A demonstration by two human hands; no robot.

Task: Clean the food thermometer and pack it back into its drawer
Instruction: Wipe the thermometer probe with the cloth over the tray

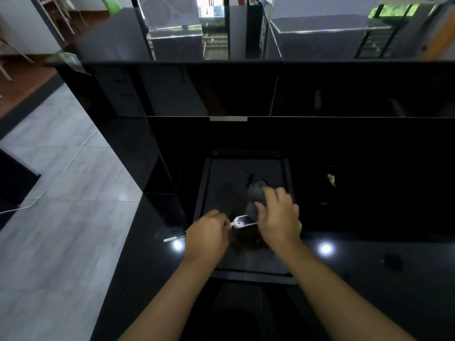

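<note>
The food thermometer (242,221) has a white body with a small display and lies low over the black tray (204,183). My left hand (208,233) pinches its probe end, just left of the body. My right hand (278,217) covers the body's right end and grips a grey cloth (256,191) that bunches up above the thermometer. The probe itself is hidden inside my left fingers. A thin white sleeve (172,239) lies on the counter left of my left hand.
The tray sits on a glossy black counter (369,257) that reflects two ceiling lights. A green object (300,225) peeks out by my right wrist. A small yellow scrap (331,179) lies to the right. A black raised ledge (246,89) runs behind; tiled floor (61,193) lies left.
</note>
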